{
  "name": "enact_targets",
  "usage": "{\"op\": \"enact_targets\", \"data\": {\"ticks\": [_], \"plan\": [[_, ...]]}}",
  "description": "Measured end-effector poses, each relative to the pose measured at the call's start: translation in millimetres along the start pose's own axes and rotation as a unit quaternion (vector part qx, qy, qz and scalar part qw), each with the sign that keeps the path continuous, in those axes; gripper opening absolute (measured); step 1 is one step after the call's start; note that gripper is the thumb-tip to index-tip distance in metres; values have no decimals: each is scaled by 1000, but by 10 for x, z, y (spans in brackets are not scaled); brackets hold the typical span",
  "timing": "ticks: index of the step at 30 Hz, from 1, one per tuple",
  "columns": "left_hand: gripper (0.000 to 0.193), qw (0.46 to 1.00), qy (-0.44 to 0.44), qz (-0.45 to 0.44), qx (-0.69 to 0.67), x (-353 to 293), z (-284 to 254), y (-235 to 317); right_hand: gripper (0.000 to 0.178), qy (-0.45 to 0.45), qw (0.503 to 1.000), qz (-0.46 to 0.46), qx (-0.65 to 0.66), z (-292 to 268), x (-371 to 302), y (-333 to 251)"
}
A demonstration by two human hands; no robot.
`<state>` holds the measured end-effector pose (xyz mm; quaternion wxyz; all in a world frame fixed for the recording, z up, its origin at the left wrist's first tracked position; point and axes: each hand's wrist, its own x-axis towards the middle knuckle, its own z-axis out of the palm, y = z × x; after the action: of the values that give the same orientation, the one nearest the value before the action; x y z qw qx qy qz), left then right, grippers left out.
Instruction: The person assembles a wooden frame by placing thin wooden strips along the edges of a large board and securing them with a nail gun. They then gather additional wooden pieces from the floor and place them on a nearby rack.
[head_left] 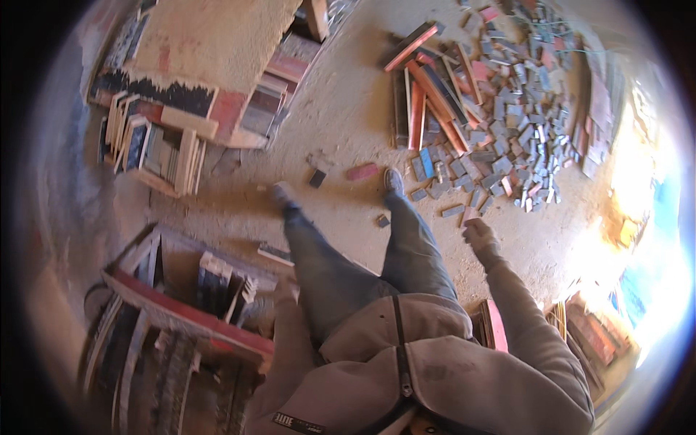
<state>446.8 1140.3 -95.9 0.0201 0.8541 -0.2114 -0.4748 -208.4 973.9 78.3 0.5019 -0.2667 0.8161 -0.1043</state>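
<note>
My right hand [482, 238] hangs out ahead of my body on the right, its fingers curled closed. What lies inside them, if anything, is hidden. Just beyond its knuckles is a small pinkish block [470, 214], and I cannot tell whether the hand touches it. My left hand [286, 289] is low beside my left thigh, dim and smeared, so its fingers do not show clearly. It is nearest to a red-edged wooden crate [188, 313] holding dark and pale-edged board pieces [214, 281].
A large heap of small grey blocks [518, 123] spreads at the far right. Beside it lie stacked red-edged planks [435, 90]. At the far left stands a big panel [206, 43] above cut boards [163, 156]. A red block [362, 172] lies near my feet. More planks [495, 326] lean at my right.
</note>
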Motion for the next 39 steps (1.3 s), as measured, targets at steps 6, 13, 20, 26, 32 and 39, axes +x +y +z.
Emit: {"op": "enact_targets", "data": {"ticks": [6, 13, 20, 26, 32, 39], "plan": [[37, 996, -8, 83, 23, -1079, 811, 1550, 23, -11, 993, 55, -103, -783, 388, 740], [22, 984, 36, 115, -132, -687, 2106, 2345, 35, -33, 982, 25, -183, -656, 1316, 1135], [27, 964, -124, 105, -210, 1077, 3631, 2777, 51, -63, 930, -93, -351, 667, 3497, 995], [54, 949, -30, 306, -67, 2518, 5550, 3656, 61, 31, 938, -79, -337, 1553, 5594, 1062], [67, 949, 56, 306, 44, 2954, 6865, 4636, 69, 126, 927, -138, -326, 1924, 6657, 1260], [56, 932, -89, 346, -66, 2980, 6957, 4523, 35, 140, 947, -254, -138, 1338, 6125, 1550]]}}
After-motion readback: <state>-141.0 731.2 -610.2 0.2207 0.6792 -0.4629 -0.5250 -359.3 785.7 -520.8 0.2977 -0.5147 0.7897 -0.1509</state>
